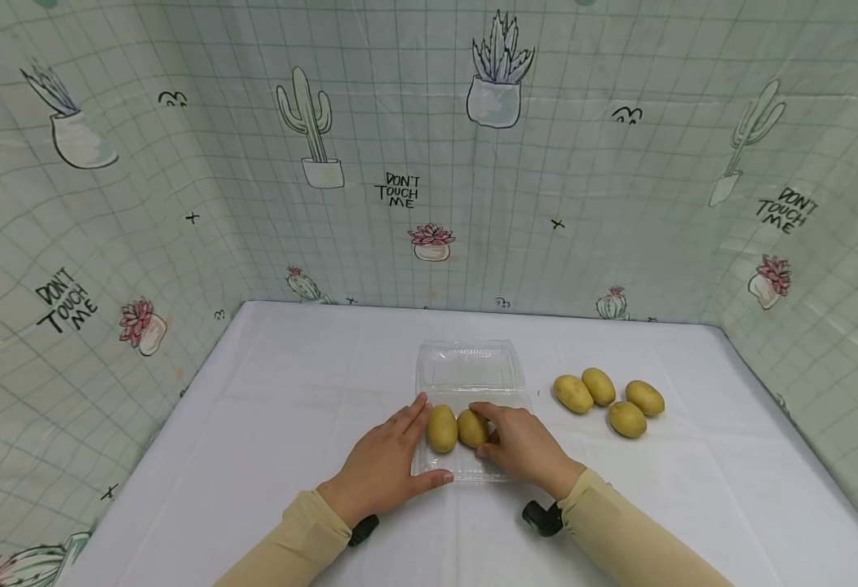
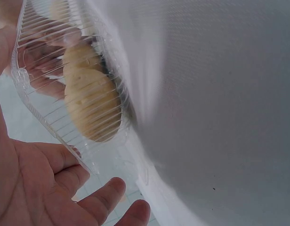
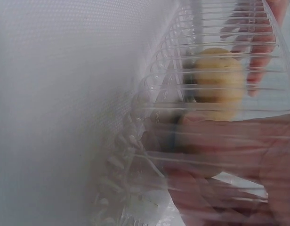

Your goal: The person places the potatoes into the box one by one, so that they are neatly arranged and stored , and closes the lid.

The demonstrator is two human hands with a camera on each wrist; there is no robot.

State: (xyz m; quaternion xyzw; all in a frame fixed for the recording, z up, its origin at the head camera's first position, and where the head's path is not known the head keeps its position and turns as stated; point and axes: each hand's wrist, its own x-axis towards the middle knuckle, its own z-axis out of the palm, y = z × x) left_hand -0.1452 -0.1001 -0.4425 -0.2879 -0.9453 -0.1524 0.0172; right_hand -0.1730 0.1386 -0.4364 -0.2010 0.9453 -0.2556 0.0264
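A clear plastic clamshell box (image 1: 473, 470) lies with its lid (image 1: 469, 365) folded back, away from me. Inside its base, a potato (image 1: 442, 429) sits on the left, with a second potato (image 1: 471, 428) close beside it. My right hand (image 1: 528, 444) reaches into the base and grips this second one between thumb and fingers. Along the box's left side rests my left hand (image 1: 385, 465), fingers extended and thumb at the near left corner. Through the ribbed wall in the left wrist view, the left potato (image 2: 93, 103) shows. Plastic and fingers partly hide the right hand's hold in the right wrist view.
To the right of the box, several loose potatoes (image 1: 627, 419) lie in a group on the white-covered table (image 1: 311, 391). Patterned cloth (image 1: 370, 114) hangs behind and along both sides. Dark wrist devices (image 1: 542, 518) sit under the sleeves.
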